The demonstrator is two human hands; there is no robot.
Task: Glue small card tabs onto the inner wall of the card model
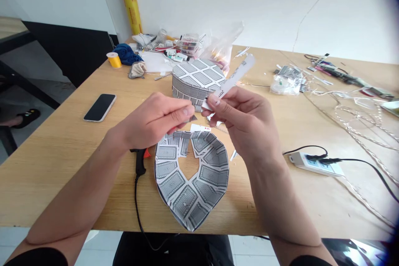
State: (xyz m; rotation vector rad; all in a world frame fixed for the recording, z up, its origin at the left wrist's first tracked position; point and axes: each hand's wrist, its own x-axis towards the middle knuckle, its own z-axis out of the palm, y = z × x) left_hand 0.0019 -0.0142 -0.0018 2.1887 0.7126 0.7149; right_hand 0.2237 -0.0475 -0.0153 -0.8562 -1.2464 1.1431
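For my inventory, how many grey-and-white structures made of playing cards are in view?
2: an open, pointed grey-and-white card ring in front; a rounded, patterned grey card drum farther back, partly hidden by the right hand.

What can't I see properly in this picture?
In the head view:
What, if anything, the left hand holds: the hand itself covers it.
The top of the black tool: behind the left wrist.
Print on the white strip: too small, blurred.
Whoever owns the foot: cut off by the left edge.
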